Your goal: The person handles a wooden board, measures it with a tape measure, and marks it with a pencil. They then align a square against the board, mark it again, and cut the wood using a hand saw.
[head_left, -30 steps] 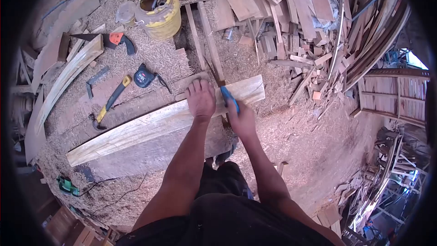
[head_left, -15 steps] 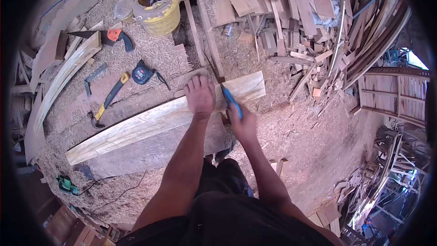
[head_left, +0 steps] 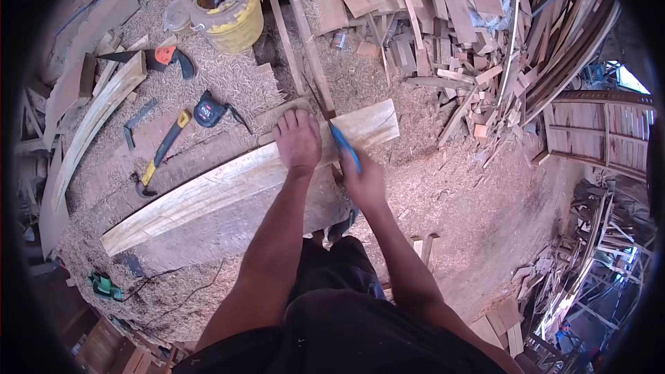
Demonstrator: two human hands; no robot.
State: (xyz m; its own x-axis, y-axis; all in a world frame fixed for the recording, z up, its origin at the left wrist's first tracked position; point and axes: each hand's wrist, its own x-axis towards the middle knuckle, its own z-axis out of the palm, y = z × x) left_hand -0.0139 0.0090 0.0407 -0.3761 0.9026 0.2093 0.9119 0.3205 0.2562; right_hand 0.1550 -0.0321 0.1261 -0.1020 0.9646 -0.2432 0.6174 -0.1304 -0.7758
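Observation:
A long, pale, slightly curved wooden board (head_left: 208, 192) lies across a low wooden bench (head_left: 228, 235). My left hand (head_left: 300, 142) presses down on the board right of its middle, fingers bent toward its far edge. Just to the right, my right hand (head_left: 363, 181) is closed round the blue handle of a handsaw (head_left: 344, 145). The saw's dark blade crosses the board close to the left hand and points away from me. Most of the blade is hard to make out. The board's right end sticks out past the saw.
Left of the hands lie a hammer (head_left: 165, 149), a tape measure (head_left: 210, 109), a metal square (head_left: 137, 123) and another saw (head_left: 166, 55) with an orange-and-black handle. A yellow bucket (head_left: 239, 28) stands beyond. Wood offcuts (head_left: 464, 76) are heaped at the right; shavings cover the ground.
The whole view has shifted slightly. My right hand and the saw have moved only a little relative to the board; my left hand stays in place on it.

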